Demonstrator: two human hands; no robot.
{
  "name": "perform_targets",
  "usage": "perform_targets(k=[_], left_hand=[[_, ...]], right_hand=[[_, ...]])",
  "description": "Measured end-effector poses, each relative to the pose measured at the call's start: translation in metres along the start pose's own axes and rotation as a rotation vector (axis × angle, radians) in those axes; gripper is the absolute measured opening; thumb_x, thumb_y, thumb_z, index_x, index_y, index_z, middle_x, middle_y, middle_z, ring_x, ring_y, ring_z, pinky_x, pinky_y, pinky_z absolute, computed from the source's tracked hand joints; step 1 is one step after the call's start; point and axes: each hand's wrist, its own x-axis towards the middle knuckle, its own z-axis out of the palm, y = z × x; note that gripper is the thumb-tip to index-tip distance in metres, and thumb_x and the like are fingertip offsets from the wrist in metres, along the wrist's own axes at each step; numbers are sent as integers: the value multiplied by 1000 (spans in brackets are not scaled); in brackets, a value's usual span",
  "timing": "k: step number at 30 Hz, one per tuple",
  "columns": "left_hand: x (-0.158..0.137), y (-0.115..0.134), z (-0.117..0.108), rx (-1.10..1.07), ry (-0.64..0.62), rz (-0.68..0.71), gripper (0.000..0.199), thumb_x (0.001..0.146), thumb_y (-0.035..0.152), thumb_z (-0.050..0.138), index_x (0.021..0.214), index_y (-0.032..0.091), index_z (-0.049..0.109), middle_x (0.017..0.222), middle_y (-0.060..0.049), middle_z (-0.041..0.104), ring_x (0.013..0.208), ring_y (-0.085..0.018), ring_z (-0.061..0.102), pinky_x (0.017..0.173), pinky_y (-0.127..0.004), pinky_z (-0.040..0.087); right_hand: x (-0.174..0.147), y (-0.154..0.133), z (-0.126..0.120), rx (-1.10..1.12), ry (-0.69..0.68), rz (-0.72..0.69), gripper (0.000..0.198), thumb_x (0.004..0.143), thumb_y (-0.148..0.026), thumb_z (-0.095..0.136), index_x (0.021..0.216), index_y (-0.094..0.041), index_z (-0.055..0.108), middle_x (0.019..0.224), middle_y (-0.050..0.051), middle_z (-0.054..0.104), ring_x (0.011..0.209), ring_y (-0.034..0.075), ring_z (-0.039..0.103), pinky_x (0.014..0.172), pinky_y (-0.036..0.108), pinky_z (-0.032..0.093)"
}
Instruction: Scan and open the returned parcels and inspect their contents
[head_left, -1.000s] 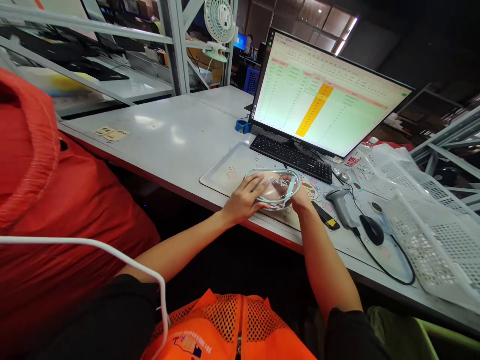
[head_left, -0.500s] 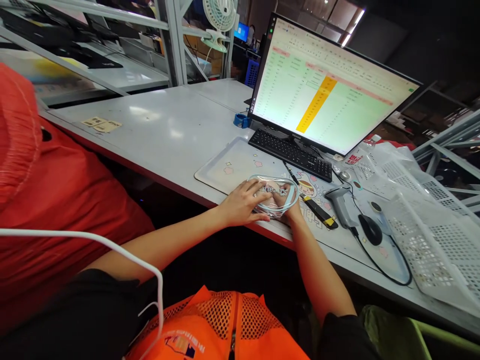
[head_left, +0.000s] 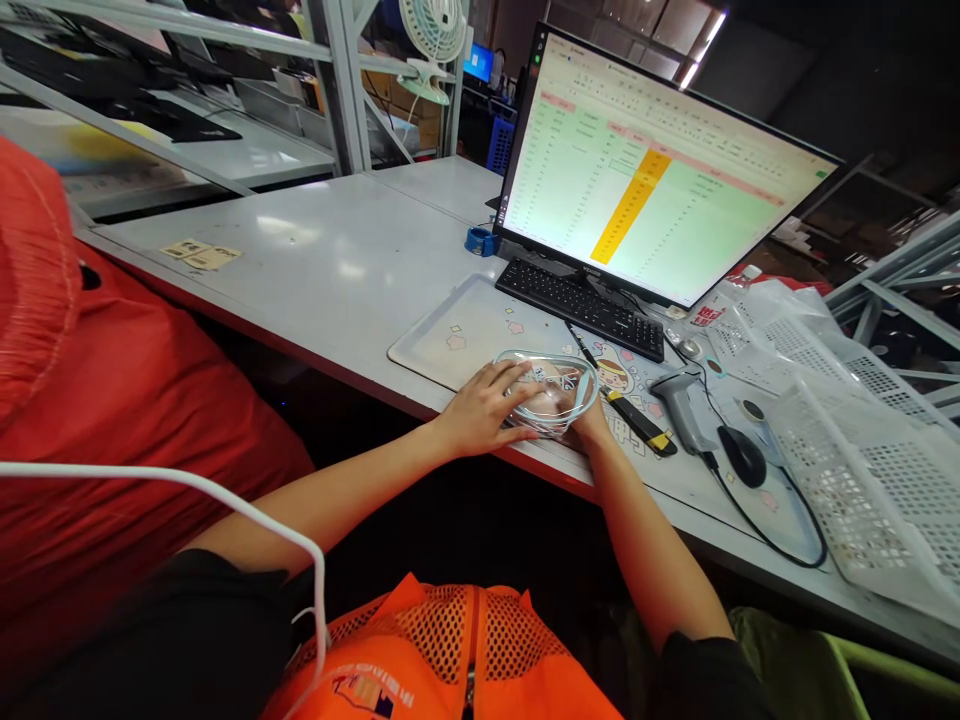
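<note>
My left hand (head_left: 486, 408) grips the left side of a clear, blue-rimmed pouch (head_left: 550, 400), and my right hand (head_left: 589, 420) grips its right. The pouch is over the mat's (head_left: 431, 340) near edge, left of a black-and-yellow cutter (head_left: 637, 422).

A large lit monitor (head_left: 664, 175) stands behind a black keyboard (head_left: 579, 306), a blue ring (head_left: 481, 242) near its lower left corner. On the right, a grey scanner (head_left: 684, 412) lies between a black-and-yellow cutter (head_left: 639, 422) and a black mouse (head_left: 742, 457), near white perforated baskets (head_left: 885, 470). Yellowish labels (head_left: 199, 255) lie on the white tabletop (head_left: 315, 240), and a pale fan (head_left: 433, 28) sits on a metal frame (head_left: 351, 100) beyond
</note>
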Motion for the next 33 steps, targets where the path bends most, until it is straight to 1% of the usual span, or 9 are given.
perform_targets(k=[3, 7, 10, 12, 17, 20, 24, 29, 33], left_hand=[[0, 1, 1, -8, 21, 0, 70, 99, 65, 63, 153, 21, 58, 162, -20, 48, 149, -39, 42, 124, -58, 38], [-1, 4, 1, -33, 49, 9, 69, 99, 63, 63, 151, 18, 59, 163, -21, 46, 151, -40, 39, 125, -59, 37], [-1, 5, 1, -36, 71, 5, 65, 99, 61, 63, 147, 18, 61, 163, -21, 46, 150, -40, 40, 125, -59, 36], [-2, 5, 1, -35, 83, -8, 62, 100, 59, 63, 146, 18, 62, 163, -20, 47, 150, -39, 41, 125, -59, 37], [-3, 2, 1, -39, 57, -28, 62, 98, 61, 64, 145, 20, 63, 163, -18, 49, 151, -40, 39, 125, -60, 37], [-3, 0, 2, -46, 46, -23, 61, 98, 60, 65, 145, 21, 62, 163, -18, 48, 152, -40, 38, 126, -61, 36], [-5, -2, 2, -67, 48, -27, 60, 99, 60, 65, 144, 20, 62, 165, -17, 47, 154, -39, 37, 126, -60, 37], [-7, -3, 2, -76, 57, 0, 61, 99, 59, 66, 144, 19, 62, 164, -18, 48, 155, -38, 36, 126, -60, 38], [-6, -3, 1, -45, 45, 3, 62, 98, 60, 66, 143, 18, 63, 164, -19, 47, 155, -39, 37, 125, -59, 39]], right_hand=[[-2, -4, -2, 10, -4, -10, 38, 76, -52, 70, 93, -18, 69, 92, 11, 77, 87, 29, 71, 85, 42, 57], [-1, -10, 7, -179, 96, 45, 32, 69, -47, 73, 85, -20, 64, 90, 13, 74, 92, 33, 70, 90, 47, 57], [-1, -12, 11, -283, 127, 15, 33, 67, -45, 74, 86, -20, 63, 97, 15, 73, 97, 34, 68, 96, 51, 55], [-2, -13, 9, -243, 72, -17, 35, 67, -45, 74, 90, -20, 64, 99, 14, 72, 95, 33, 68, 93, 50, 55], [-8, -13, -12, -9, -189, -101, 48, 66, -51, 80, 99, -20, 63, 101, 9, 71, 90, 27, 66, 85, 44, 57], [-16, -12, -23, 47, -222, -123, 52, 68, -52, 82, 104, -20, 63, 107, 10, 71, 96, 27, 66, 89, 44, 56], [-27, -8, -31, 103, -261, -195, 56, 79, -50, 78, 123, -19, 62, 125, 13, 70, 114, 30, 67, 103, 47, 53], [-29, -6, -32, 25, -299, -379, 61, 89, -54, 72, 139, -20, 63, 141, 17, 65, 130, 34, 60, 116, 54, 45], [-26, -3, -29, -86, -338, -441, 66, 95, -59, 65, 150, -23, 59, 151, 16, 58, 138, 36, 55, 121, 58, 40]])
